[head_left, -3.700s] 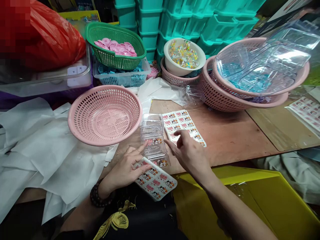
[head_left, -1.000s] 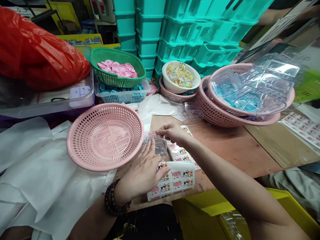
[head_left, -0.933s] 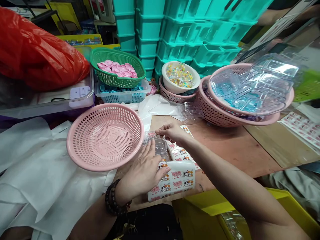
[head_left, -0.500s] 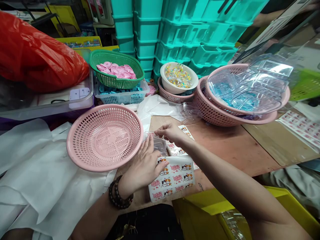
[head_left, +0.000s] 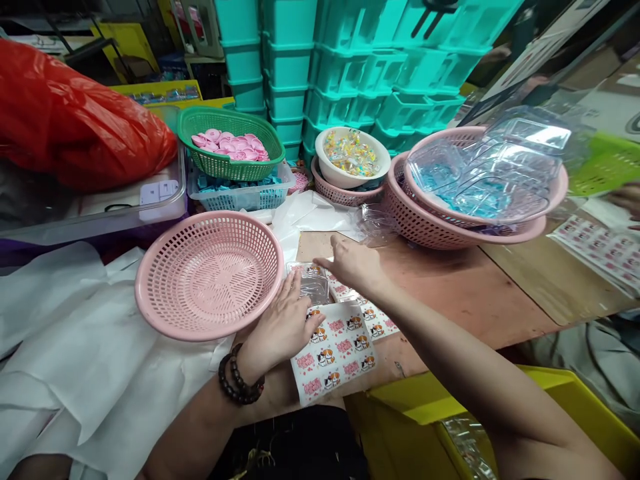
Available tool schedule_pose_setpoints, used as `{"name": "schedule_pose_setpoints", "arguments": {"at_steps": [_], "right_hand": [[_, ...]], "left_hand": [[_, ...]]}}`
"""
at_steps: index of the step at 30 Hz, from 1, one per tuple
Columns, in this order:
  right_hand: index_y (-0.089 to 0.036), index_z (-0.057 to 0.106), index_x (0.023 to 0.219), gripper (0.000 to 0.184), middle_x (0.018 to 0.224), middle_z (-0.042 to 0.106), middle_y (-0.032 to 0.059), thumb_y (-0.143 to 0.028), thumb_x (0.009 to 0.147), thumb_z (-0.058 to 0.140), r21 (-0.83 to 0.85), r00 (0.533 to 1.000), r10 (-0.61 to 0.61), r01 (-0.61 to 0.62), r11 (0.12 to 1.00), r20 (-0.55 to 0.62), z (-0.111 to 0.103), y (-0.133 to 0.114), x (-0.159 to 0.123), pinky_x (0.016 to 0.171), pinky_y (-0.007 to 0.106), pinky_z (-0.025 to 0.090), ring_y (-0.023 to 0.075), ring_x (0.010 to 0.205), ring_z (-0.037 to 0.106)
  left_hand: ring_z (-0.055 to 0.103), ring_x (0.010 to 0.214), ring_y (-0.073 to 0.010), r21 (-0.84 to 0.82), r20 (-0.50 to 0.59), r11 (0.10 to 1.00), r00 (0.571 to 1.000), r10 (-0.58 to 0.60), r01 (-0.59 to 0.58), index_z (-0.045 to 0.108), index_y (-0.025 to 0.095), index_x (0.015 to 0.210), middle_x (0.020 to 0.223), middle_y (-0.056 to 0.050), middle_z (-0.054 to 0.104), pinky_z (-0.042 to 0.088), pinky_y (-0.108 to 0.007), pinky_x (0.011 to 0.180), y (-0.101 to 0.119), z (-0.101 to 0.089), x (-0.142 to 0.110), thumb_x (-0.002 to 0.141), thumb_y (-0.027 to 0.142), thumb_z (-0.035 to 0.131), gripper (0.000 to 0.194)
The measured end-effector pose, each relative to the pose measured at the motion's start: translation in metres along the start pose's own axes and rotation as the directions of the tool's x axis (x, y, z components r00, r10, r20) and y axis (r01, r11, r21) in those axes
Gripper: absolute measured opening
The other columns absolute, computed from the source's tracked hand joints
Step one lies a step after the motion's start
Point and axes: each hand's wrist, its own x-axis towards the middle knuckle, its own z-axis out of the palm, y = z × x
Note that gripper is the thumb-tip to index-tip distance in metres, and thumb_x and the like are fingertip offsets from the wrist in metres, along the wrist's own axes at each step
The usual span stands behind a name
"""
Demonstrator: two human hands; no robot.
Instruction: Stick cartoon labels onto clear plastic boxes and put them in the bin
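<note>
A clear moulded plastic shell (head_left: 316, 291) lies on the table in front of me, with a printed cat-and-dog sticker (head_left: 314, 270) along its far edge. My left hand (head_left: 286, 327) lies flat against the shell's left side, fingers stretched out and thumb over a sticker sheet. That sticker sheet (head_left: 336, 353), printed with cats, dogs and pink lettering, spreads just below the shell. My right hand (head_left: 356, 267) hovers right of the sticker, thumb and index finger apart, nothing visible between them. Under it, more printed sheets (head_left: 376, 321) lie partly covered.
A pink basket (head_left: 150, 293) stands to the left, beside white backing paper (head_left: 100, 373). Behind are a green basket (head_left: 187, 133) of pink pieces and a white bowl (head_left: 320, 150). Pink baskets (head_left: 425, 230) with plastic shells stand right; another person's hand (head_left: 627, 199) is beyond.
My right hand has let go of the sticker's edge, and its thumb and index finger have parted. My left hand stays on the shell. The front sticker sheet has shifted slightly left.
</note>
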Motion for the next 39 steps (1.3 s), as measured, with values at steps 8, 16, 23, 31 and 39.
{"name": "schedule_pose_setpoints", "arguments": {"at_steps": [8,16,23,31,39], "right_hand": [[-0.017,0.059,0.072,0.069,0.056,0.056,0.0015,-0.085,0.063,0.065,0.487,0.883,-0.15,-0.099,0.868,0.446,0.017,0.016,0.007,0.046,0.026,0.033,0.0141,0.05,0.05],[-0.017,0.059,0.074,0.069,0.057,0.059,0.0034,-0.082,0.055,0.073,0.408,0.902,-0.056,-0.137,0.903,0.428,0.021,0.012,0.009,0.049,0.028,0.036,0.0178,0.055,0.055],[-0.014,0.069,0.092,0.062,0.078,0.069,0.0041,-0.067,0.061,0.08,0.689,0.923,-0.077,-0.223,0.689,0.376,0.047,0.014,0.006,0.049,0.024,0.04,0.0144,0.062,0.058],[-0.017,0.068,0.095,0.046,0.092,0.07,0.0065,-0.06,0.081,0.066,0.761,0.988,-0.153,0.099,0.642,0.001,0.038,0.019,0.021,0.071,0.028,0.048,0.018,0.081,0.063],[-0.014,0.063,0.118,0.048,0.128,0.06,0.0171,-0.045,0.083,0.07,0.506,0.987,-0.125,0.157,0.848,-0.097,0.017,0.023,0.021,0.101,0.038,0.042,0.0285,0.121,0.055]], "left_hand": [[0.015,0.151,-0.0343,-0.038,0.03,0.999,0.999,0.037,-0.036,0.059,0.015,0.101,0.159,-0.019,0.032,0.022,-0.06,0.122,0.003,0.007,-0.007,0.099,0.034,0.048,0.022],[0.013,0.151,-0.0338,-0.05,-0.005,0.997,0.998,0.057,-0.057,0.059,0.016,0.092,0.159,-0.015,0.032,0.024,-0.058,0.122,-0.004,0.01,-0.016,0.1,0.034,0.047,0.023],[0.024,0.149,-0.032,-0.077,-0.067,0.994,0.995,0.074,-0.079,0.061,0.016,0.102,0.156,-0.015,0.039,0.026,-0.059,0.121,-0.011,0.018,-0.021,0.099,0.03,0.047,0.019],[0.023,0.15,-0.03,-0.077,-0.066,0.992,0.993,0.098,-0.103,0.059,0.017,0.099,0.157,-0.014,0.039,0.025,-0.056,0.123,-0.009,0.02,-0.018,0.1,0.028,0.046,0.018],[0.023,0.151,-0.0321,-0.102,-0.088,0.987,0.989,0.115,-0.124,0.06,0.018,0.081,0.157,-0.013,0.039,0.027,-0.055,0.122,-0.007,0.014,-0.019,0.097,0.033,0.053,0.023]]}}
